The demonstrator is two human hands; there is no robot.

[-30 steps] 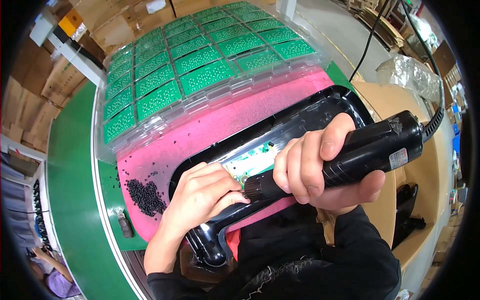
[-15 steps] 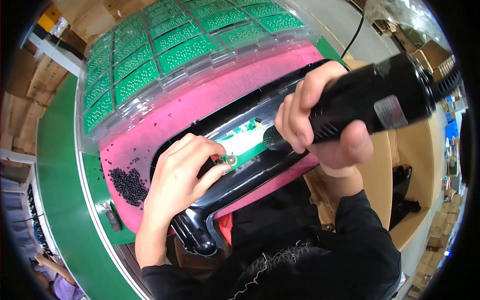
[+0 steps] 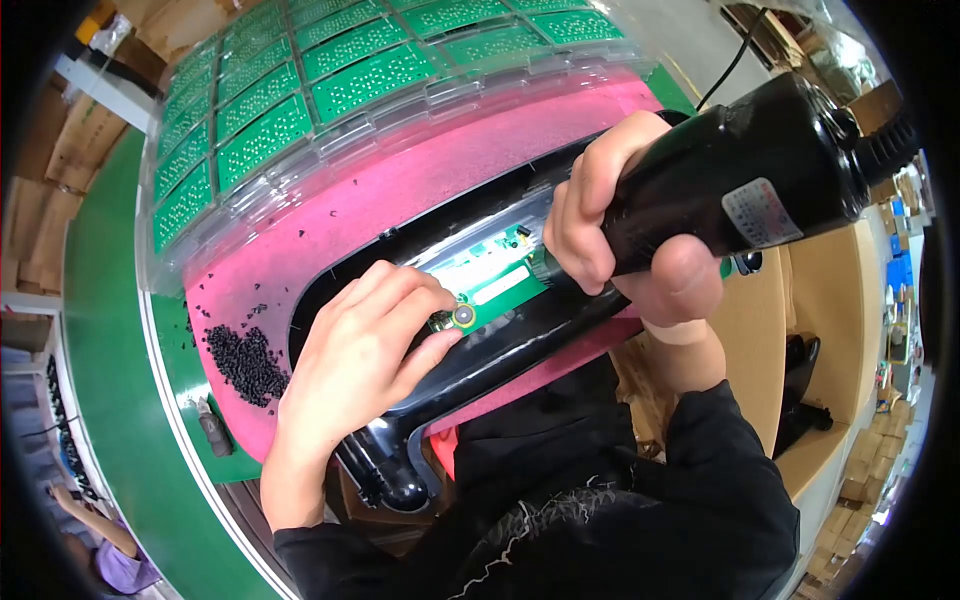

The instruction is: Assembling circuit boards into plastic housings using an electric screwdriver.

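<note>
A long black plastic housing (image 3: pixel 500 358) with a handle at its lower left lies across a pink mat (image 3: pixel 440 135). Inside it sits a green circuit board (image 3: pixel 490 312) bearing a white strip and a round ringed part. My left hand (image 3: pixel 365 345) pinches the board's left end between thumb and fingers, close to that round part. My right hand (image 3: pixel 588 215) is wrapped round a thick black electric screwdriver (image 3: pixel 680 210), held slanted with its nose over the board's right part. The screwdriver's tip is hidden, so contact with the board cannot be told.
Beyond the mat stands a clear plastic tray (image 3: pixel 320 165) of green circuit boards (image 3: pixel 370 80). Small black screws (image 3: pixel 245 368) are heaped at left, near a small dark tool (image 3: pixel 213 428). An open carton (image 3: pixel 750 370) stands at right. Another person (image 3: pixel 120 565) is at lower left.
The screwdriver's rear has swung slightly toward me and its nose sits a little farther right. Glare on the board has shrunk, showing the white strip. My left hand keeps its place on the board.
</note>
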